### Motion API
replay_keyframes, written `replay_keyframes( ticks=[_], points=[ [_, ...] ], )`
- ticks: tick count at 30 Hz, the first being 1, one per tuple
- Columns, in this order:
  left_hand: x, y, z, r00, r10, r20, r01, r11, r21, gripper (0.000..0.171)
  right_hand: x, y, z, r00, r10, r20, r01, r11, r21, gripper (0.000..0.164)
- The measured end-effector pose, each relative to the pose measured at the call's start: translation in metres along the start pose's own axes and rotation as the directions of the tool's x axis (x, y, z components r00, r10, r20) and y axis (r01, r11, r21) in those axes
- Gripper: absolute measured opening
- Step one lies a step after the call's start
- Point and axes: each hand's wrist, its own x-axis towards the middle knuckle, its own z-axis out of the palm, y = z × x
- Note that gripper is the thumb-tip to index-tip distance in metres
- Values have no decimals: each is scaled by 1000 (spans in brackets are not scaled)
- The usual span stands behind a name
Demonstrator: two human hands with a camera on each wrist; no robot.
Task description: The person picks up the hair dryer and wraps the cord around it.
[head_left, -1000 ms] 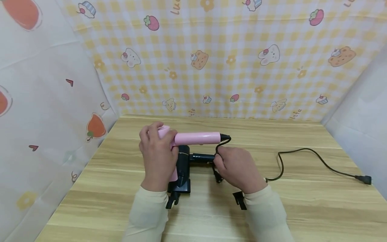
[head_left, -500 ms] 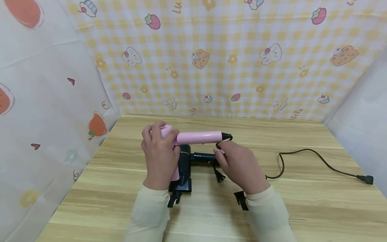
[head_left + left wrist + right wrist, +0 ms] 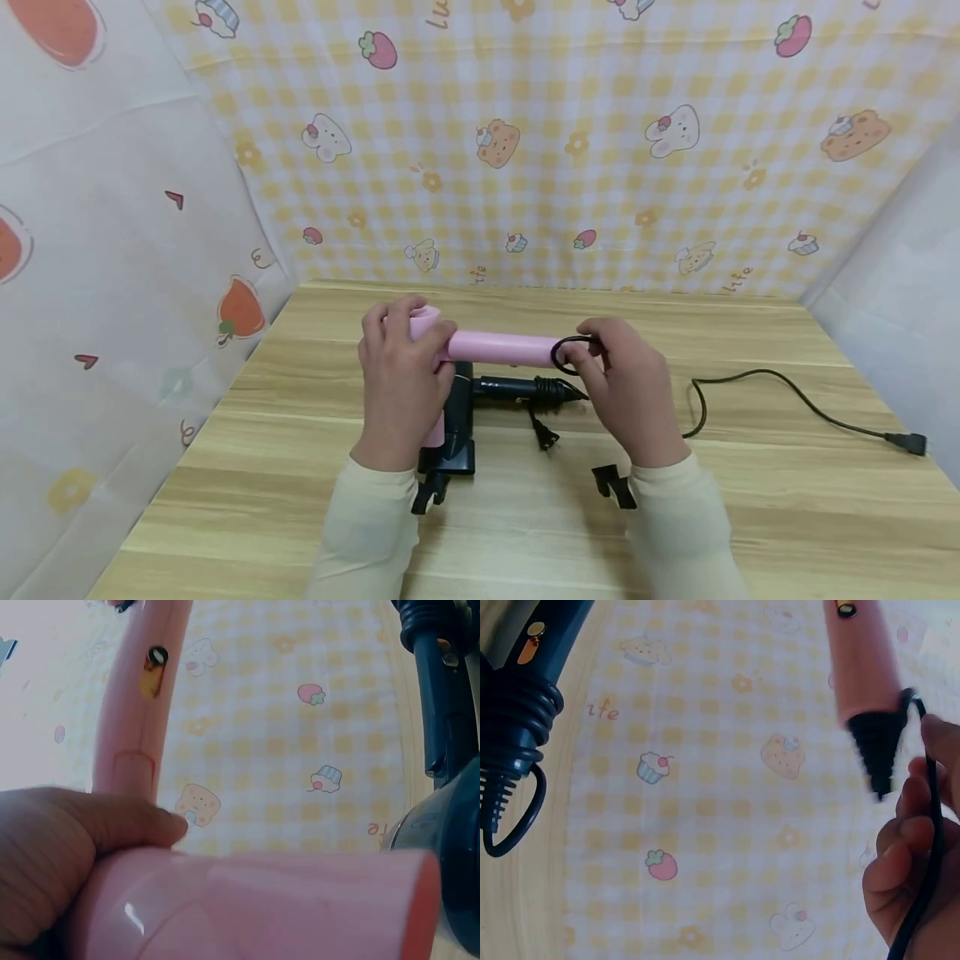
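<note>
Gripping the pink dryer (image 3: pixel 502 347) at 6 o'clock in the head view is the left hand (image 3: pixel 401 387); at 4 o'clock the right hand (image 3: pixel 633 396) pinches the cord (image 3: pixel 937 825). The black dryer (image 3: pixel 459 417) lies on the surface (image 3: pixel 525 533), on the pink one's 6 o'clock side. Left wrist view: thumb (image 3: pixel 127 817) across the pink dryer at 8 o'clock, black dryer at 3. Right wrist view: pink dryer at 2 o'clock, black dryer at 10, lead (image 3: pixel 521 705) coiled round it.

Soft lt., wrist pics hazy
</note>
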Motion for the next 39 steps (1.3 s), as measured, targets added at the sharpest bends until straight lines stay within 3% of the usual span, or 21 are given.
replay_keyframes(
  ticks=[4,9,15,21,24,30,39],
  points=[
    [0,-1,1,999,38,-3,-38,998,-48,26,1,3,-5,989,149,13,-150,984,92,19],
    [2,1,-2,997,74,-8,-75,994,-75,27,1,5,-13,953,275,129,-300,921,249,11],
    [4,2,-9,994,111,-24,-113,989,-96,27,0,11,-20,901,324,290,-420,820,388,16],
    [4,1,-14,992,120,-32,-124,980,-154,30,0,14,-22,861,326,391,-494,720,487,19],
    [4,2,-15,992,120,-45,-126,974,-187,31,0,13,-21,852,331,405,-505,722,472,20],
    [5,3,-20,988,131,-80,-143,973,-183,30,0,9,-19,856,337,391,-489,771,408,22],
    [7,7,-25,981,148,-128,-170,968,-182,29,1,7,-18,892,298,340,-422,819,389,21]
  ],
)
